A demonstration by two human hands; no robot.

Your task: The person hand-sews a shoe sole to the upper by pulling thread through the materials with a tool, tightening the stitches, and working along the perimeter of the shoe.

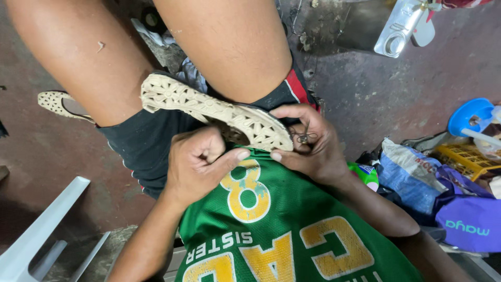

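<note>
Mid-repair: your left hand (201, 162) pinches the cream shoe (216, 110) at frame centre; right hand (313, 146) grips its end, thread (304, 137) there. Next pull needs steady tension.

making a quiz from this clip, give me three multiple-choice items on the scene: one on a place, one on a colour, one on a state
1. Where does the cream woven shoe lie?
A. across the person's lap
B. on the white chair
C. in the yellow basket

2. What colour is the jersey?
A. red
B. green
C. white

3. How is the left hand?
A. flat and open
B. out of view
C. curled at the shoe's heel end

A: it rests between the thighs. B: green with yellow print. C: fingers are folded, while the right hand holds the same end.
</note>
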